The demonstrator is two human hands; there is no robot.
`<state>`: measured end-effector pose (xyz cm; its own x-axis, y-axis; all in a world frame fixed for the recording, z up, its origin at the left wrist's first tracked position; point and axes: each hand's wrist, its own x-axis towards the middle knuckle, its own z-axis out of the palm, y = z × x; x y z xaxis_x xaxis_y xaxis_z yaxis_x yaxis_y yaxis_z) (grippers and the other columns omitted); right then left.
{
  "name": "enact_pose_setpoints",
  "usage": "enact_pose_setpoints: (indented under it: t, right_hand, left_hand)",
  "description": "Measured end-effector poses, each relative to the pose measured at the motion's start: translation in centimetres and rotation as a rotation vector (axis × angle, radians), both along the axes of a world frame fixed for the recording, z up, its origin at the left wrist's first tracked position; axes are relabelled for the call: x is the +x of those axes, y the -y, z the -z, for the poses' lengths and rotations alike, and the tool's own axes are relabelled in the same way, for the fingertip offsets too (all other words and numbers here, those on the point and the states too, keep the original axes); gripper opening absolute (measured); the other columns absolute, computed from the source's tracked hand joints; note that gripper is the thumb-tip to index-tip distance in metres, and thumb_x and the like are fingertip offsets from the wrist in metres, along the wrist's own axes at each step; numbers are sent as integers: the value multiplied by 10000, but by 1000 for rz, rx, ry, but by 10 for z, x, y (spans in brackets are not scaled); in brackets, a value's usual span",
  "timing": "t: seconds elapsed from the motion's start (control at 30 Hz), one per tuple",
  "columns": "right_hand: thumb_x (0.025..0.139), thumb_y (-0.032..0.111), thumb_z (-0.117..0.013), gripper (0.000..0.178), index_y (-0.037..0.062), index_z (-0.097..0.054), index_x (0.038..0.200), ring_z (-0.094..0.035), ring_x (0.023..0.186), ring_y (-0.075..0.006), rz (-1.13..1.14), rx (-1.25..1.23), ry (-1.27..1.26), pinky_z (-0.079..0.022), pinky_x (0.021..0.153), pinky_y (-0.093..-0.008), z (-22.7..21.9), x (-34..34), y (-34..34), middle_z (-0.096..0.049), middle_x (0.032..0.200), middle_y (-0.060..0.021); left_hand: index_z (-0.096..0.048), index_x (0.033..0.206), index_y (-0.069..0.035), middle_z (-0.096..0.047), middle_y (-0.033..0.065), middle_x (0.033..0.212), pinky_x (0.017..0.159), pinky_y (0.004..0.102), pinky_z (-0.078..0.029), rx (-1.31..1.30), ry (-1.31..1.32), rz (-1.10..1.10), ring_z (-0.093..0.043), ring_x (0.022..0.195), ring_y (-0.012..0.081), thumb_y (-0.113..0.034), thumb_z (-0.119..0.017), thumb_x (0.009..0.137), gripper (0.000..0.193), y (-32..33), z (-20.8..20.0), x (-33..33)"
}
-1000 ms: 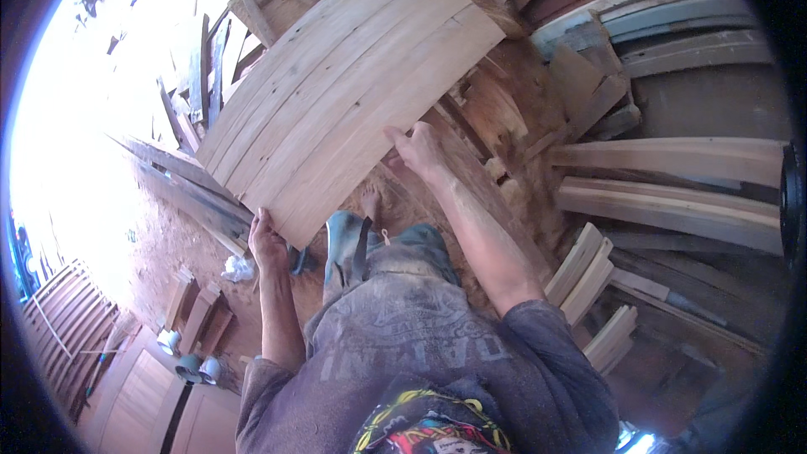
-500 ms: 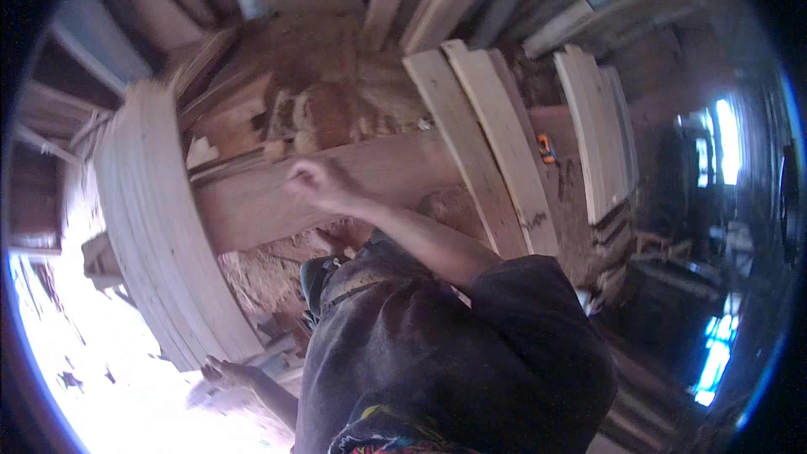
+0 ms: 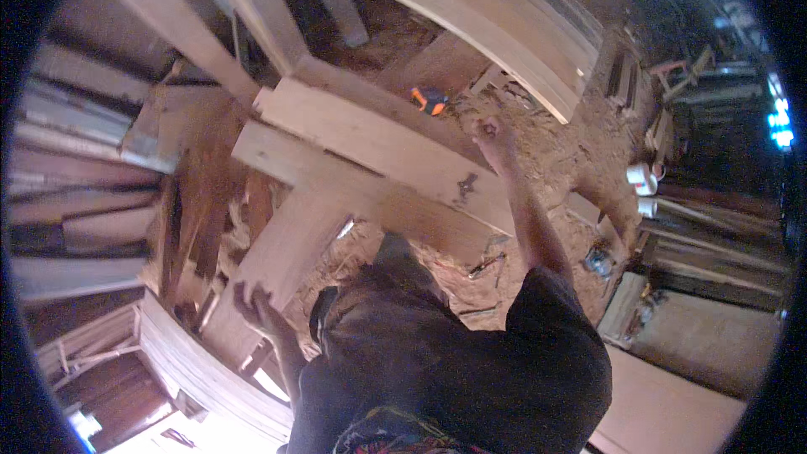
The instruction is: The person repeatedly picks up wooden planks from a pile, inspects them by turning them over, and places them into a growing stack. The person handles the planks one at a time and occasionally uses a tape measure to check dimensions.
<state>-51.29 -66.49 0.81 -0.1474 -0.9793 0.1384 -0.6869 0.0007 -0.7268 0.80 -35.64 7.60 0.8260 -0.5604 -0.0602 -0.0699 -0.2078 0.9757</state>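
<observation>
My right hand [image 3: 494, 141] is raised past the far side of two pale planks, its fingers curled closed. Whatever it may hold is hidden. Beneath its forearm runs the wider plank [image 3: 378, 151], with a dark mark near its right end. The narrower plank [image 3: 370, 193] lies alongside, nearer my body. Both rest across a broad board [image 3: 290, 240]. My left hand [image 3: 259, 307] hovers by the lower part of that board, fingers apart and holding nothing. A small orange-and-black tool [image 3: 430, 101], perhaps a tape measure, lies beyond the planks.
Stacked boards [image 3: 504, 25] lie at the far right, and another pale stack [image 3: 181, 345] is at the lower left. Upright boards [image 3: 252, 8] lean at the back. Sawdust [image 3: 546, 151] covers the ground. White containers [image 3: 641, 178] stand at the right.
The view has swung rightward, so the planks and orange tool now appear farther left. My right hand has moved from over the broad board to beyond the planks; my left hand has left the pale stack's end.
</observation>
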Motion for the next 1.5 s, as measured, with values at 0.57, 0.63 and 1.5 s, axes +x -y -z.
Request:
enact_pose_setpoints:
  t: [0.57,0.63,1.5]
  right_hand:
    - [922,213,-731,239,2,-696,1027,-719,812,-197,130,62,122,-563,739,-329,-16,-56,-58,-736,885,-133]
    - [917,232,-736,262,-1,-692,1028,-719,813,-207,131,78,104,-563,749,-338,-31,-58,-59,-735,897,-135]
    - [860,411,-743,731,117,-468,1471,-538,1294,-385,-335,16,-940,-452,1062,-512,-87,-147,166,-527,1441,-217]
  left_hand:
    - [-407,1453,-40,-545,166,1364,766,331,-554,83,-175,216,-658,1021,247,-112,-654,959,558,49,-5,-135]
    - [-413,1451,-39,-549,165,1360,772,336,-556,74,-144,241,-658,1026,250,-116,-652,961,550,41,-4,-142]
    - [-412,1456,-69,-584,139,1309,727,316,-557,260,-295,104,-677,984,225,-186,-666,969,561,4,-4,-192]
